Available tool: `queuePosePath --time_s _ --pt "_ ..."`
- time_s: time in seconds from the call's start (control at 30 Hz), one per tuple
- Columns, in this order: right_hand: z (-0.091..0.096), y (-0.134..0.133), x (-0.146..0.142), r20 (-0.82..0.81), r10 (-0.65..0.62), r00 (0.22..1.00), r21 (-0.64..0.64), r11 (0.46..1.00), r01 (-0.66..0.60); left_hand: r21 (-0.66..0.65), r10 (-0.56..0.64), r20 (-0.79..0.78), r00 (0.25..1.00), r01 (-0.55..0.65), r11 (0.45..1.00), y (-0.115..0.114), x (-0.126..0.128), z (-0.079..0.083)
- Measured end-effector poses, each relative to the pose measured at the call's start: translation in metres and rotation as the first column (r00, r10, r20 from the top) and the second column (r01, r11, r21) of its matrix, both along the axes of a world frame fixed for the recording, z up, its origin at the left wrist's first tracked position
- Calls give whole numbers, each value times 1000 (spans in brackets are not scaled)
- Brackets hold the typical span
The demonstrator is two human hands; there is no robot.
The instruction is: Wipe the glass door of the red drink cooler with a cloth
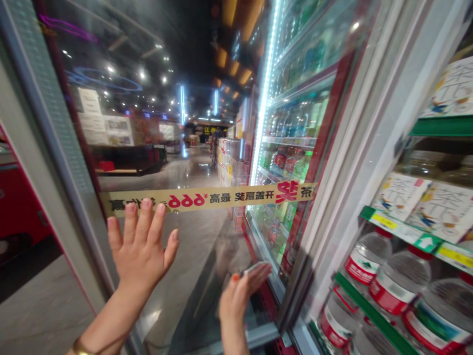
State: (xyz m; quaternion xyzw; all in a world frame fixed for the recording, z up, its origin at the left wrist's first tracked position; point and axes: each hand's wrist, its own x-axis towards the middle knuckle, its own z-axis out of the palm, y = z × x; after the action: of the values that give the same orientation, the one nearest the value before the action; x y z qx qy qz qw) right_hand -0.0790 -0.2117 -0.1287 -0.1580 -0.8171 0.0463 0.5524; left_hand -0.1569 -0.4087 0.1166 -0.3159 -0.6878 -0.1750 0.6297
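Observation:
My left hand [139, 246] lies flat and open against the inside of a swung-out glass cooler door [177, 128], fingers spread just under a yellow strip sticker [210, 198] with red and black print. My right hand [242, 292] is lower, near the door's bottom right, its fingers stretched toward the door's edge; something thin and pale lies along its fingertips, too blurred to name. A gold bracelet shows on my left wrist.
To the right the open cooler holds large water bottles [391, 281] with red labels on a green-edged shelf [373, 315], and white cartons [402, 195] above. Another lit drinks cooler [291, 133] stands behind the glass. A shop aisle runs beyond.

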Motion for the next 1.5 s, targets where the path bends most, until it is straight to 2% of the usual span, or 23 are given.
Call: queuePosePath --time_s 0.07,0.13,0.2,0.3,0.37,0.47,0.53,0.57,0.7,0.77,0.8,0.87,0.93,0.97,1.0,1.1,1.2,1.23,1.3,1.37,1.43,1.47,1.5 --pt "-3 -31 0 17 56 998 94 994 -57 0 -2 -6 1000 2 1000 0 1 1" --pt "5 -32 7 -3 63 998 158 986 -62 7 2 -3 1000 -2 1000 0 1 2" --pt "29 -1 16 -143 -52 988 41 997 59 9 4 -4 1000 -4 1000 0 1 1" --pt "81 56 22 -307 -261 915 -218 955 200 14 -3 -17 1000 3 1000 1 0 -1" --pt "105 64 17 -303 -255 918 -211 958 196 27 -8 -8 1000 8 1000 0 -1 -3" --pt "110 39 12 -160 -70 985 63 995 81 42 -24 20 1000 24 999 0 -3 -5" --pt "106 32 18 -69 10 998 274 962 10 52 -33 23 999 32 998 1 -4 -5" --pt "107 38 25 -78 -1 997 302 953 24 56 -33 24 999 32 998 1 -3 -5" --pt "154 93 44 -276 -199 940 -3 978 206 65 -26 25 999 24 998 4 0 -2" --pt "179 100 38 -285 -209 935 -56 978 201 63 -16 15 1000 15 998 4 2 0" --pt "186 92 32 -263 -177 949 -18 984 179 63 -11 4 1000 11 998 4 2 1" --pt "184 65 21 -160 -51 986 205 975 83 53 -2 -18 1000 3 999 3 4 3" --pt "172 45 20 -46 68 997 457 888 -39 55 -2 -26 1000 3 998 3 5 4" --pt "168 44 24 -17 100 995 530 844 -75 59 -6 -25 1000 7 998 4 6 4" --pt "168 50 29 -32 101 994 537 841 -68 63 -12 -21 1000 13 998 4 6 4" --pt "203 93 42 -220 -35 975 275 956 97 82 -24 -8 1000 25 996 5 7 4" --pt "246 110 34 -306 -137 942 85 982 170 94 -24 -4 1000 24 995 6 7 3" --pt "250 104 29 -288 -117 950 112 982 154 94 -25 -4 1000 26 995 5 7 3" --pt "236 81 21 -178 10 984 296 954 44 94 -34 -9 999 34 995 5 8 3" --pt "205 64 21 25 156 987 537 831 -145 104 -38 -19 999 39 994 6 8 3" --pt "179 69 29 119 183 976 634 742 -217 114 -41 -33 999 44 993 7 7 3" --pt "176 80 34 70 161 984 607 776 -170 114 -43 -40 998 47 992 7 6 3" --pt "180 95 39 -30 113 993 516 853 -82 111 -45 -48 998 50 993 8 6 3"
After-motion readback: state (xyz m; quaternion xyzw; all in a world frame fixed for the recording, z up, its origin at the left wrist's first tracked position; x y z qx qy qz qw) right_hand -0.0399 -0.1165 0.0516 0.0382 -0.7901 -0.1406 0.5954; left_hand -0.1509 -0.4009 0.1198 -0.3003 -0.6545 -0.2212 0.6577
